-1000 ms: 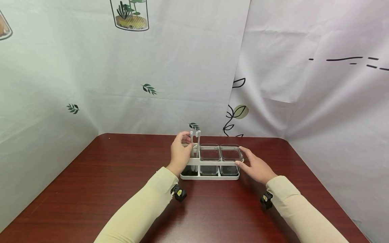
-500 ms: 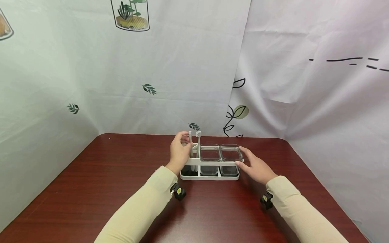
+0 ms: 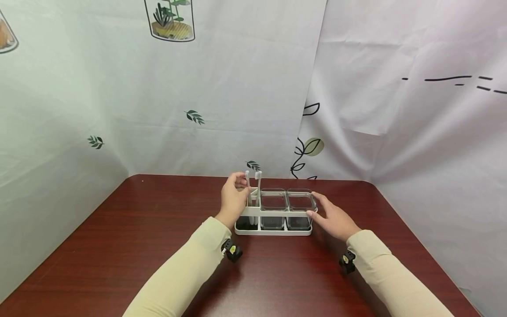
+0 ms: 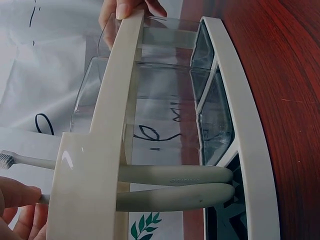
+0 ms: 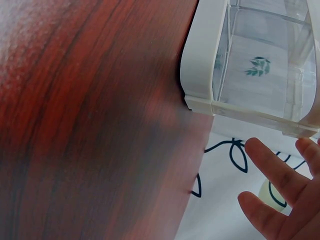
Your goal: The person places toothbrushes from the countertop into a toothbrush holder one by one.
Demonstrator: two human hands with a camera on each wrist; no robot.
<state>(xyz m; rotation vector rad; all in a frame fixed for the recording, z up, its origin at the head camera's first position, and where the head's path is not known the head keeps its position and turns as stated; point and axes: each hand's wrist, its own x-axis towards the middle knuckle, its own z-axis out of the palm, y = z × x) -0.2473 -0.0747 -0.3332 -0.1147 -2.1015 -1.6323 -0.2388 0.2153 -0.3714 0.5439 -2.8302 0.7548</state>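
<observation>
A white toothbrush holder (image 3: 277, 213) stands on the table, with two clear cups (image 3: 273, 223) in its middle and right sections. Two toothbrushes stand heads up in its left section; the left wrist view shows their grey-green handles (image 4: 175, 197) reaching near the base. My left hand (image 3: 233, 198) pinches the left toothbrush (image 3: 247, 178) below its head. Just right of it, the other toothbrush (image 3: 258, 178) leans slightly. My right hand (image 3: 336, 220) holds the holder's right end, thumb at the front corner and a finger at the back; its other fingers spread free in the right wrist view.
The dark red wooden table (image 3: 158, 246) extends around the holder. White cloth (image 3: 237, 88) printed with leaves hangs behind and at both sides of the table. Black wrist cameras (image 3: 231, 250) sit on both pale sleeves.
The left toothbrush's head has shifted slightly left, away from the other brush, with my left hand still pinching it. The right hand and the holder have stayed in place.
</observation>
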